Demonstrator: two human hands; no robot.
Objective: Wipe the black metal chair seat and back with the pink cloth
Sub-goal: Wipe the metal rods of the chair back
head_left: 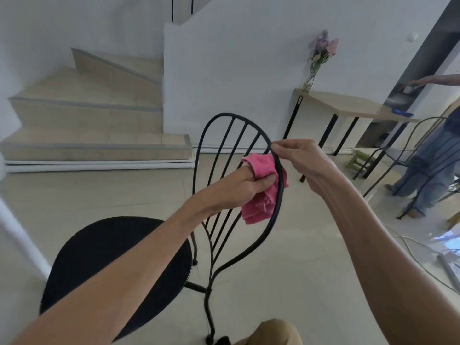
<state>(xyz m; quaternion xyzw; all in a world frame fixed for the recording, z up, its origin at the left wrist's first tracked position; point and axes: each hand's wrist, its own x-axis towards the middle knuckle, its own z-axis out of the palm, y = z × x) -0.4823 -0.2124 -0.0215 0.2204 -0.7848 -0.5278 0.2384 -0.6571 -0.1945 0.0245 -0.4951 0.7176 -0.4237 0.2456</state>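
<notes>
Head view: the left hand (234, 188) grips the bunched pink cloth (258, 207), fingers curled round it; it presses the cloth against the rim of the black metal chair back (225, 114) on the side nearest the right hand (301, 165); the right hand's fingers pinch that same rim just above the cloth, judged to steady the light frame against wiping pressure; the seat (112, 257) lies below the left forearm, untouched; assessment: 1 rim section in hand; bars and seat not confirmed as wiped.

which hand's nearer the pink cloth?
Left. The left hand grips the pink cloth against the chair back; the right hand pinches the rim just above it.
</notes>
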